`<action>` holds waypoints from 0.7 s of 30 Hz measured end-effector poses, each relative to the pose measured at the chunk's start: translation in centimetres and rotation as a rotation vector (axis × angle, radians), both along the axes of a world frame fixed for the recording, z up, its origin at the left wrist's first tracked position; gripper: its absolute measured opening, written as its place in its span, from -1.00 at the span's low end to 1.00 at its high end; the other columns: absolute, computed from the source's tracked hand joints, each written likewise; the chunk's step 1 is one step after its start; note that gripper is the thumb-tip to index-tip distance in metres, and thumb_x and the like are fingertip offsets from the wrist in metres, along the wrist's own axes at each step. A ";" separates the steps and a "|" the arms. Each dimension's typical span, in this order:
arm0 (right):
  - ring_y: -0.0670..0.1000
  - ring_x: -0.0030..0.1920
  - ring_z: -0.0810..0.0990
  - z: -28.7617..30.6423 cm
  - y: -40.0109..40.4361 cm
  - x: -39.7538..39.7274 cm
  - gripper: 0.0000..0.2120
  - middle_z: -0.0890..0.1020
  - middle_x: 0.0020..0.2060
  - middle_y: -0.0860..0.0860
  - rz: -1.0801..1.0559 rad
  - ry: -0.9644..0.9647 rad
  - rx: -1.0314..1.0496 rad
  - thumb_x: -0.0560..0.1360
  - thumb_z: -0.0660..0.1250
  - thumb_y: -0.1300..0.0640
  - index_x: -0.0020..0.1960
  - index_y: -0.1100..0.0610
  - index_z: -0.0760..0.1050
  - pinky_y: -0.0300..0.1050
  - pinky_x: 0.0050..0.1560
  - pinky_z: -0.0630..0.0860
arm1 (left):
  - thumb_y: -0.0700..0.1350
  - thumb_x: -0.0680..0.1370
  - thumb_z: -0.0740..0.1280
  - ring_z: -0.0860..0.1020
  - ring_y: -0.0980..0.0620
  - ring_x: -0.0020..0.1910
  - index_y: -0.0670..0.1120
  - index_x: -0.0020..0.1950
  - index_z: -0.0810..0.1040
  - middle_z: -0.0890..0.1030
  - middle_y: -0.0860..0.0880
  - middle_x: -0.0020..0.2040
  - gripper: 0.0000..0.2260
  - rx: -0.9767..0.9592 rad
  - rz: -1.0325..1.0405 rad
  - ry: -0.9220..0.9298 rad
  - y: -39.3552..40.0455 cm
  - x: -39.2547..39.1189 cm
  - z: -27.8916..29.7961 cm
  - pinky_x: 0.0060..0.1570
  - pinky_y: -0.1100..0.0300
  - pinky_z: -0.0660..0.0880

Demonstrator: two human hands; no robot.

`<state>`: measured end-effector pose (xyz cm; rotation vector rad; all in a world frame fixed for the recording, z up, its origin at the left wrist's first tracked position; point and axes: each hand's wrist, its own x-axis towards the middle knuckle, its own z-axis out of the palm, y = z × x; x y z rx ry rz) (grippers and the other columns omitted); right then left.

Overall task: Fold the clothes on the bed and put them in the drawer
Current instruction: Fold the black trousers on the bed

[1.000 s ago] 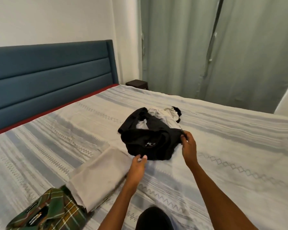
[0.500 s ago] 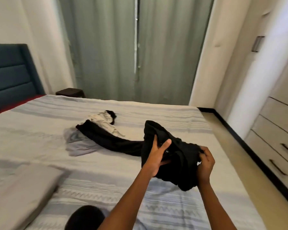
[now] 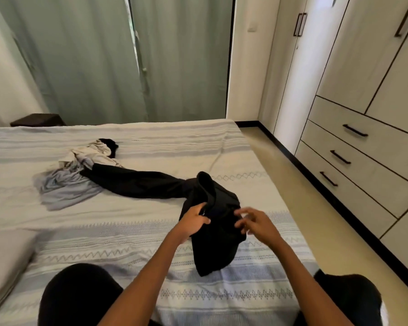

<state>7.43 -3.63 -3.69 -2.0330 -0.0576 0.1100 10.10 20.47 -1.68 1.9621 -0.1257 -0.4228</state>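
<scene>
A black garment [image 3: 151,184] stretches across the striped bed [image 3: 127,222], one end still lying in the pile at the left, the other end bunched in front of me. My left hand [image 3: 193,220] grips the edge of that bunched end. My right hand [image 3: 254,222] hovers just right of the cloth with fingers spread and blurred, holding nothing. A cream garment [image 3: 90,152] and a light blue-grey one [image 3: 64,189] lie crumpled in the pile. The closed drawers [image 3: 358,158] are set in the wardrobe on the right.
A folded grey piece [image 3: 5,260] lies at the bed's left edge near me. My dark-clad knees [image 3: 80,297] rest on the bed's near side. A floor strip [image 3: 292,191] runs between bed and wardrobe. Green curtains [image 3: 118,60] hang behind; a dark side table [image 3: 37,120] stands far left.
I have turned right, toward the wardrobe. The black garment was pulled out of the pile toward me. My right hand has let go of it and opened; my left now grips it.
</scene>
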 end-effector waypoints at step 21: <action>0.02 -0.05 0.56 12.3 18.0 7.4 -0.66 0.58 0.12 -0.14 0.885 -0.684 -0.760 0.45 0.38 0.13 0.16 -0.09 0.39 0.08 -0.01 0.53 | -0.27 0.42 0.15 0.56 -0.22 -0.02 -0.20 0.09 0.64 0.61 -0.23 0.02 -0.64 0.491 -0.140 -0.503 12.8 -4.9 5.1 -0.10 0.11 0.47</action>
